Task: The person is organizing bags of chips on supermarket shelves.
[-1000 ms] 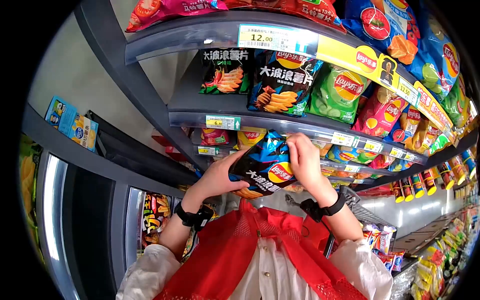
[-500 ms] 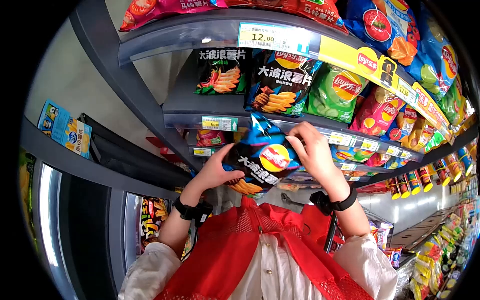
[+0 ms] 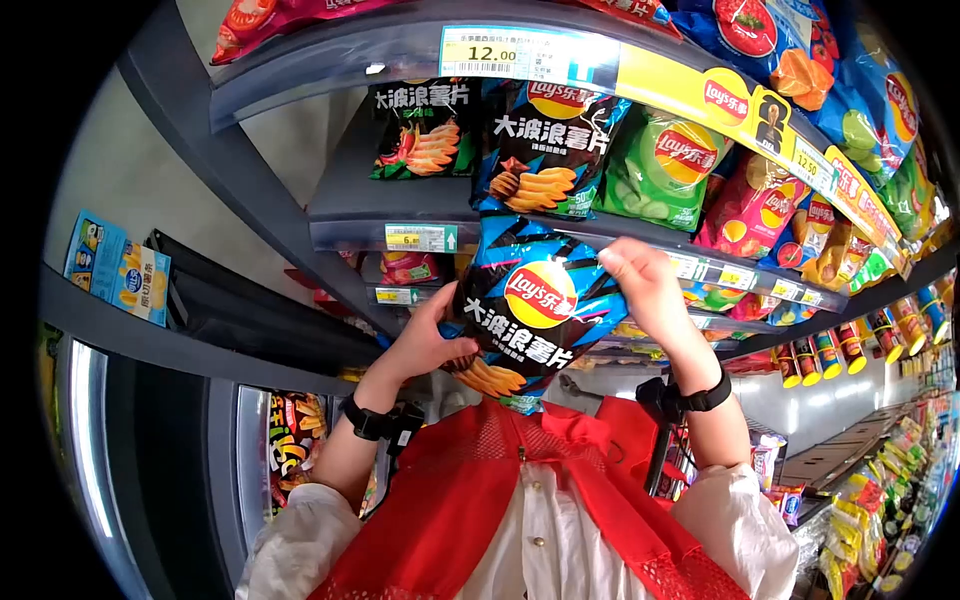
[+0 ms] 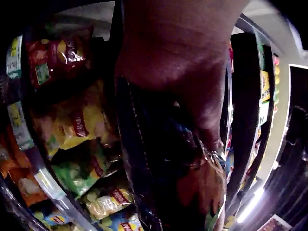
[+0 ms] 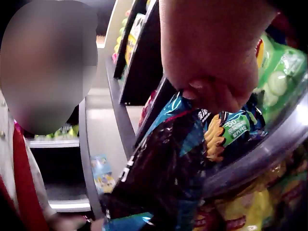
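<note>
A black and blue chip bag (image 3: 530, 310) with a yellow and red round logo is held up in front of the red vest, its front turned to the head camera. The left hand (image 3: 432, 335) grips its left side, thumb over the front, the other fingers hidden behind. At the upper right corner, the right hand (image 3: 645, 280) pinches the bag between thumb and fingers. In the right wrist view the right hand (image 5: 209, 82) covers the top corner of the bag (image 5: 163, 163). The left wrist view is dark, with the left hand (image 4: 173, 67) against the bag (image 4: 159, 144).
Behind the bag, a curved shelf (image 3: 390, 235) bears a similar black bag (image 3: 545, 160), another black bag (image 3: 425, 135) and a green bag (image 3: 662, 170). Blue boxes (image 3: 118, 270) lie at the left. Chip cans (image 3: 828, 357) hang at the right.
The bag has been turned and raised, so its front faces the head camera more fully. The right hand has moved rightward and up with its corner. The view has shifted slightly.
</note>
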`<state>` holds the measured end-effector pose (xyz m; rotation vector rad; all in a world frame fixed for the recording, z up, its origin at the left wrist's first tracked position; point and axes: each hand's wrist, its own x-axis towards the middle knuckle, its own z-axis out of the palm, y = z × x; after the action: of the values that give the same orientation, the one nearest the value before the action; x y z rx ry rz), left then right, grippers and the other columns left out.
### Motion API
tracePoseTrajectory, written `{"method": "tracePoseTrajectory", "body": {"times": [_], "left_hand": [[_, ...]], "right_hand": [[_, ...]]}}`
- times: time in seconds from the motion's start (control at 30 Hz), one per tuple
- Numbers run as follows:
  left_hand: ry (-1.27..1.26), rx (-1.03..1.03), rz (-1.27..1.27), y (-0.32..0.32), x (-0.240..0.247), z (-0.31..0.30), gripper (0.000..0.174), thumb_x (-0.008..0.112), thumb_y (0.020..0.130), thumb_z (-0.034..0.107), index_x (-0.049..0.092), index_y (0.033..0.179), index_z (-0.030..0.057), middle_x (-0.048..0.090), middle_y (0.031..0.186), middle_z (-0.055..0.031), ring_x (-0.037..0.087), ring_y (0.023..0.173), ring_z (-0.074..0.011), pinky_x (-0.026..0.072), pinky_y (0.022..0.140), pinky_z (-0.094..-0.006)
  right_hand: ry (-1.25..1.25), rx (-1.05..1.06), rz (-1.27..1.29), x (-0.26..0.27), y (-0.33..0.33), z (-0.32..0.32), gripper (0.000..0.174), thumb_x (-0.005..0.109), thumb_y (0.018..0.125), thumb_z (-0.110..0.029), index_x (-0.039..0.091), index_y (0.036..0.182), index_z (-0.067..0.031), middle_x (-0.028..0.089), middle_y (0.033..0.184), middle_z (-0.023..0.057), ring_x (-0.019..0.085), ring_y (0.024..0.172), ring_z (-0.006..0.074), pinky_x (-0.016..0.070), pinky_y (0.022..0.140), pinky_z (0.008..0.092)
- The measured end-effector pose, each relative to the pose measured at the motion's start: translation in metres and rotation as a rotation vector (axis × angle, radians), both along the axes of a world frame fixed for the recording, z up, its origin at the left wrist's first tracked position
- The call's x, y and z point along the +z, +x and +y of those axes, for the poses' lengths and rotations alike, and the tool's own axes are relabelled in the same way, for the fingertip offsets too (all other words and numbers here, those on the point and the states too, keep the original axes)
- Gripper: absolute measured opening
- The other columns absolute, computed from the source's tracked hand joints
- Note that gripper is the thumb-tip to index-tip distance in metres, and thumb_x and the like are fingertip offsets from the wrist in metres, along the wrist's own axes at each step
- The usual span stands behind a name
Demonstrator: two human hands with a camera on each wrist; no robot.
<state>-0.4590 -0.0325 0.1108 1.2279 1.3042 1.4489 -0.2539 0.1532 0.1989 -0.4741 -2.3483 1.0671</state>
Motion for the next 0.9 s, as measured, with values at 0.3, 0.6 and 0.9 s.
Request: {"method": "tracePoseTrajectory", "body": {"times": [0.3,0.6,0.9], "left_hand": [[0.122,0.247,-0.06,0.006,0.002,-0.004,0.068,0.069,0.077,0.014,0.029,0.131,0.0003,0.047,0.121,-0.0078,0.046,0.109,-0.0147,0.0353,0.095,-0.0284],[0.311,0.678,0.651,0.001,0.057,-0.019,0.069,0.057,0.073,0.0,0.025,0.135,0.0031,0.033,0.136,-0.0165,0.038,0.122,-0.0275,0.0294,0.1,-0.035],[0.04,0.325,0.54,0.007,0.055,-0.004,0.016,0.056,0.083,0.008,0.06,0.094,-0.0023,0.064,0.084,-0.0143,0.063,0.075,-0.0204,0.046,0.066,-0.0256]], "right_hand": [[-0.58,0.022,0.362,-0.041,-0.025,-0.032,0.049,0.049,0.09,-0.028,0.033,0.129,-0.0023,0.049,0.117,0.0085,0.048,0.104,0.0127,0.0405,0.087,0.028],[-0.155,0.008,0.018,-0.035,-0.047,-0.049,0.046,0.074,0.071,-0.024,0.052,0.104,-0.0014,0.062,0.089,0.014,0.062,0.077,0.0194,0.0489,0.07,0.0309],[0.12,0.135,-0.074,-0.063,-0.061,-0.061,0.056,0.074,0.067,-0.036,0.052,0.108,-0.0046,0.062,0.084,0.019,0.061,0.08,0.0354,0.0493,0.068,0.0406]]}}
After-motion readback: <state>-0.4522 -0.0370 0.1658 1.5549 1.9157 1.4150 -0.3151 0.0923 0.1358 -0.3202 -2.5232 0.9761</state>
